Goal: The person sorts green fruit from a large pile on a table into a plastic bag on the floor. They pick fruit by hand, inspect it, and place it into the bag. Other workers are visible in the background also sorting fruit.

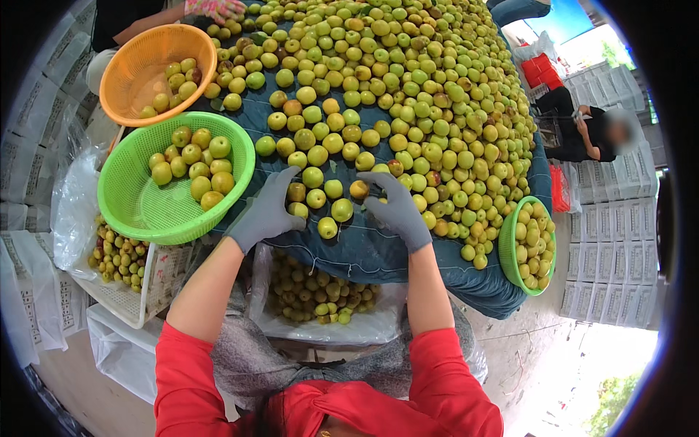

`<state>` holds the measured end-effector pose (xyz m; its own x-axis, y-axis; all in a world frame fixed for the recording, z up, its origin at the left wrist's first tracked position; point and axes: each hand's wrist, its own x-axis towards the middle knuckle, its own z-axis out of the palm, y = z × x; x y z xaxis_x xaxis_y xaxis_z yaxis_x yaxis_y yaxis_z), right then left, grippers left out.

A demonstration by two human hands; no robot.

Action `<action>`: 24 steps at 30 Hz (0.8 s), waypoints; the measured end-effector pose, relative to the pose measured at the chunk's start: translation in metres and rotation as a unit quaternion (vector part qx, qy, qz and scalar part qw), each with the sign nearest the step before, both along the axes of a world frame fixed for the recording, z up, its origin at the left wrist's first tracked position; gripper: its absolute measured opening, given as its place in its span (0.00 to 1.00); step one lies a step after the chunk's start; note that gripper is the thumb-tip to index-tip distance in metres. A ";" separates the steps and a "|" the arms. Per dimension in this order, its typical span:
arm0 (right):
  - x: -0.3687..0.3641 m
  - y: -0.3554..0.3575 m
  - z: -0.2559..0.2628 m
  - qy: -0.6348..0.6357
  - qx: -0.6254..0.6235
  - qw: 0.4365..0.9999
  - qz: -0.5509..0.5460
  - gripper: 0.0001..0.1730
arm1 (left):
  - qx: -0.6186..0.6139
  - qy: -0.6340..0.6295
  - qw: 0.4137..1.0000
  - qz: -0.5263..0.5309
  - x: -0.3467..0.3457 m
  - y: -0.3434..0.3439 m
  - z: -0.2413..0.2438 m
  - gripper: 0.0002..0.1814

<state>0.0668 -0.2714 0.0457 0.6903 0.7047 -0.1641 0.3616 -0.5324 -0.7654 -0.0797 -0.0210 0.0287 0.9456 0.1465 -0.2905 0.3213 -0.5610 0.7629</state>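
Observation:
Many yellow-green jujube-like fruits (pixel 437 109) lie heaped on a dark blue cloth (pixel 366 251). My left hand (pixel 268 210), in a grey glove, rests at the left of a small group of fruits, fingers spread and curved beside a brownish one. Opposite it, my right hand (pixel 396 210), gloved alike, has thumb and fingers apart next to an orange-brown fruit (pixel 359 189). Several fruits lie between the hands, among them a green one (pixel 342 210). Whether either hand touches a fruit is unclear. Left of my left hand stands a green plastic basket (pixel 136 218), partly filled with fruits.
Behind the green basket is an orange basket (pixel 117 104), near a co-worker's floral-gloved hand (pixel 215 8). A lined container of fruits (pixel 327 328) sits below the cloth's edge, a white crate (pixel 144 295) at left. Another green basket (pixel 508 246) stands right. A person (pixel 595 131) is farther right.

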 end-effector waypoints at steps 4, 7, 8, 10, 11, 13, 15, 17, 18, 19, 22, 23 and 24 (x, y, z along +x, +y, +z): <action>-0.036 -0.003 0.003 0.246 0.020 0.965 -0.086 0.42 | 0.010 0.028 0.999 -0.016 0.001 -0.019 0.021 0.64; -0.056 0.002 -0.006 0.266 0.077 0.959 -0.065 0.43 | -0.002 0.027 1.000 -0.002 -0.003 -0.035 0.025 0.64; -0.061 0.002 -0.013 0.248 0.112 0.960 -0.063 0.43 | -0.008 0.006 1.000 -0.011 -0.003 -0.039 0.022 0.63; -0.072 0.001 -0.025 0.215 0.181 0.958 -0.059 0.43 | 0.008 0.023 0.999 -0.039 -0.005 -0.049 0.017 0.62; -0.076 -0.002 -0.026 0.224 0.185 0.954 -0.068 0.43 | 0.016 0.031 0.998 -0.052 -0.007 -0.053 0.016 0.61; -0.087 -0.006 -0.022 0.247 0.191 0.946 -0.090 0.42 | 0.004 0.018 0.999 -0.047 -0.012 -0.060 0.012 0.57; -0.098 -0.010 -0.026 0.232 0.183 0.948 -0.116 0.41 | -0.021 0.003 0.998 -0.051 -0.015 -0.061 0.004 0.54; -0.109 -0.014 -0.026 0.214 0.160 0.953 -0.140 0.40 | -0.051 -0.014 0.997 -0.053 -0.020 -0.065 -0.004 0.52; -0.116 -0.017 -0.030 0.218 0.183 0.948 -0.144 0.40 | -0.068 -0.024 0.996 -0.054 -0.022 -0.068 -0.008 0.51; -0.125 -0.021 -0.037 0.222 0.206 0.941 -0.148 0.40 | -0.083 -0.048 0.994 -0.060 -0.025 -0.071 -0.015 0.50; -0.149 -0.025 -0.041 0.226 0.222 0.931 -0.180 0.40 | -0.097 -0.096 0.987 -0.086 -0.033 -0.077 -0.025 0.49; -0.156 -0.026 -0.041 0.227 0.219 0.929 -0.194 0.41 | -0.100 -0.091 0.987 -0.086 -0.038 -0.081 -0.025 0.49; -0.160 -0.027 -0.048 0.184 0.235 0.938 -0.174 0.45 | -0.102 -0.088 0.987 -0.086 -0.041 -0.086 -0.025 0.50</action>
<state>-0.0935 -0.2982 -0.0024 0.8498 0.5010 -0.1640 -0.1069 -0.1409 -0.9842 -0.1211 -0.1066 0.0038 0.9898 -0.0662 -0.1263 0.0866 -0.4247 0.9012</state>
